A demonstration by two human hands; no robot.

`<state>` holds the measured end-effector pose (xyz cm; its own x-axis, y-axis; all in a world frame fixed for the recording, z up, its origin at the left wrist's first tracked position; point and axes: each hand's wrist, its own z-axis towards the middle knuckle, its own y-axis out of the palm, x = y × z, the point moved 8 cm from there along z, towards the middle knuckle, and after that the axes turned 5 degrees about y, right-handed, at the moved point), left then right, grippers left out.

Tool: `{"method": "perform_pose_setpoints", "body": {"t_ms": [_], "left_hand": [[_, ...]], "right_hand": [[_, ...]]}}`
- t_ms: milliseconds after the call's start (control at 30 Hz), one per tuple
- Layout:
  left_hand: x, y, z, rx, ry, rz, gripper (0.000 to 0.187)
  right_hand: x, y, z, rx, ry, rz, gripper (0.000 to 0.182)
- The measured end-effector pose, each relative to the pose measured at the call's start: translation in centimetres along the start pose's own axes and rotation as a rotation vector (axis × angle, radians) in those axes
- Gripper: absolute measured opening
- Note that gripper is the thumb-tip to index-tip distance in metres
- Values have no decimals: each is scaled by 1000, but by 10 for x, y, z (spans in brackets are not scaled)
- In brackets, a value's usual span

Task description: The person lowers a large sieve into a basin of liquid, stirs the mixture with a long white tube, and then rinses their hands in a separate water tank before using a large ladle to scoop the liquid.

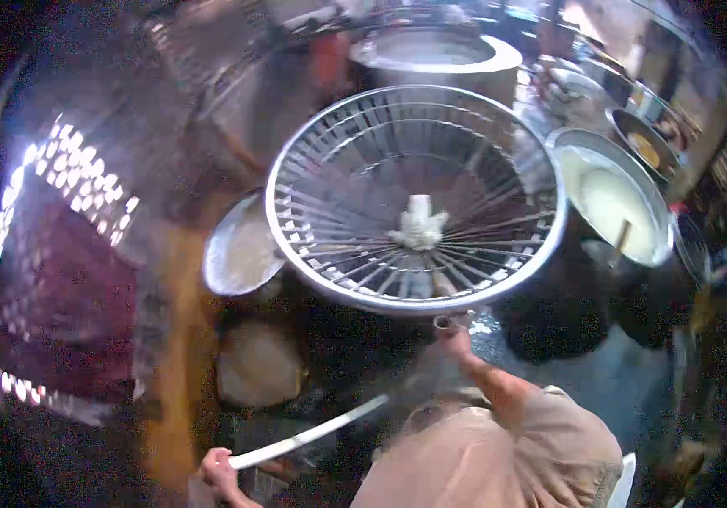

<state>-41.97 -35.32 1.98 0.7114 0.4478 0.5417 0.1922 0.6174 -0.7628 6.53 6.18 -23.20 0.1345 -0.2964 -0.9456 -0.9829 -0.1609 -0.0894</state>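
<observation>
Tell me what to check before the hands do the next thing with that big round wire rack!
1. Right hand grips the handle at the near rim of the wire rack: ok.
2. Left hand holds the long flat stick: ok.
3. White lump sits at the rack's middle: ok.
4. Basin of pale liquid stands apart, right of the rack: ok.
5. Shallow pan at the rack's left edge, whether touching: cannot tell.
6. Rack level or tilted: cannot tell, the picture is blurred.
</observation>
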Motion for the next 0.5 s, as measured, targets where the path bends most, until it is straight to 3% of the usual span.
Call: {"method": "perform_pose_setpoints", "body": {"t_ms": [67,100,133,200,267,333,400,433,500], "left_hand": [[37,90,3,-123,129,-63,12],[72,122,-1,-152,160,-55,13],[107,152,-2,-181,191,-48,13],[170,211,0,-290,141,-172,14],[263,263,-7,-336,268,-116,15],[345,314,-29,-452,356,-192,16],[388,386,-51,-553,353,-315,15],[416,413,-67,-550,379,-412,14],[501,433,-98,-614,351,-506,14]], "right_hand": [[55,-119,4,411,-239,-97,14],[106,-165,22,340,-33,289,9],[44,-207,-29,569,-139,-190,15],[40,-283,-58,525,18,787,7],[48,-382,-81,775,-150,192,9],[24,-460,-113,863,-265,-146,16],[35,-533,-137,930,-295,-172,20],[78,-581,-136,1015,-306,-215,21],[101,-662,-147,1017,-305,-135,19]]}}
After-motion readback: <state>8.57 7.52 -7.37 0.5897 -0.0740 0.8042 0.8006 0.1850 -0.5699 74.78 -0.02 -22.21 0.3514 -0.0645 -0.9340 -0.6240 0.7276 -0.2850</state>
